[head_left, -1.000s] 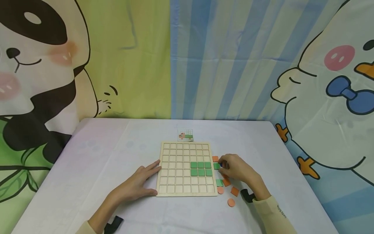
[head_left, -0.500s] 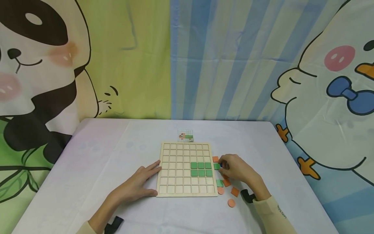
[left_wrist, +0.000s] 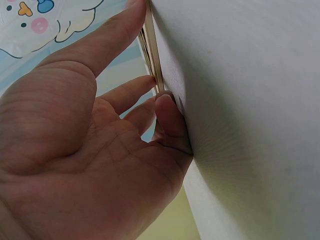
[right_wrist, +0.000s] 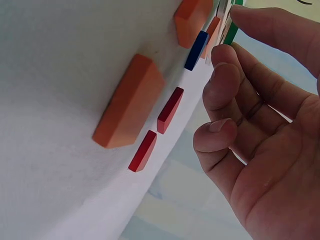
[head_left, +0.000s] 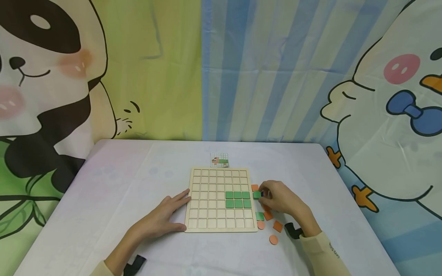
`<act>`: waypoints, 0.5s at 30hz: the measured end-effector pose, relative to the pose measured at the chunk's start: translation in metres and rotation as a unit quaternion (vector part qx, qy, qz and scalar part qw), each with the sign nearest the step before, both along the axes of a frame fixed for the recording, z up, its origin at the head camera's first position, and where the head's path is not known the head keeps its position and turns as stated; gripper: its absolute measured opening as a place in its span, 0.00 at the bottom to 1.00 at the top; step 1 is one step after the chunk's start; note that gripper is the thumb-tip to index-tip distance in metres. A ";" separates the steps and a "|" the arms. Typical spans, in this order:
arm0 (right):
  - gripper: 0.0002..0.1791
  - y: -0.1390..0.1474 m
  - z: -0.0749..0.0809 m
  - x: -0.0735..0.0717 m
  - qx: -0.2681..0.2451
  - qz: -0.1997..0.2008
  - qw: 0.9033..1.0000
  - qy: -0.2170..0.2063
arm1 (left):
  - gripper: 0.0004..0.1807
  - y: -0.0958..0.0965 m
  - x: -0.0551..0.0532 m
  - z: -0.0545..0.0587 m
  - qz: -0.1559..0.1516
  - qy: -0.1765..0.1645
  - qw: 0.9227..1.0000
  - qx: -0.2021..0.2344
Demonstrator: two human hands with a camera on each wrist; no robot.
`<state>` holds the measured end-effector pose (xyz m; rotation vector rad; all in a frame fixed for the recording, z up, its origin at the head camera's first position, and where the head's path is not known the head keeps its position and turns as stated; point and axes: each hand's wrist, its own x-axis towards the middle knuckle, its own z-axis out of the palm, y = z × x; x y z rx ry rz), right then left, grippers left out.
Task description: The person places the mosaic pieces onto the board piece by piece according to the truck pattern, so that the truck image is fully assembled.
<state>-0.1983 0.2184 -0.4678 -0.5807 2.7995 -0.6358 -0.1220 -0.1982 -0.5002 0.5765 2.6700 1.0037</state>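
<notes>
A pale wooden grid board (head_left: 207, 211) lies flat on the white table, with green square tiles (head_left: 238, 204) in two rows on its right side. My left hand (head_left: 160, 216) touches the board's left edge with spread fingers and thumb; in the left wrist view, the fingertips meet the board's thin edge (left_wrist: 153, 47). Beside the right edge, my right hand (head_left: 281, 197) pinches a green square tile (head_left: 256, 195) between thumb and fingers. The right wrist view shows that green tile (right_wrist: 233, 27) edge-on at the thumb tip, partly hidden.
Right of the board lie another green tile (head_left: 259, 216), orange squares (head_left: 277, 226) and round orange pieces (head_left: 273, 240). Blue (right_wrist: 196, 51) and red tiles (right_wrist: 170, 111) lie by the right hand. A small pattern card (head_left: 219, 160) sits behind the board.
My right hand has risen very slightly, and the green tile at its fingertips has shifted a little with it. The left hand and the board have stayed put.
</notes>
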 end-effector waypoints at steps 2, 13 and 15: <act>0.13 -0.001 0.000 0.000 -0.003 0.000 1.000 -0.001 | 0.50 0.000 0.000 0.000 -0.001 0.001 1.000 0.000; 0.07 -0.008 -0.001 0.000 -0.026 0.007 1.000 -0.004 | 0.50 0.000 0.001 -0.001 0.002 -0.001 1.000 -0.005; 0.08 -0.009 -0.002 0.000 -0.036 0.017 0.999 0.001 | 0.50 0.001 0.001 -0.001 0.001 -0.003 1.000 -0.007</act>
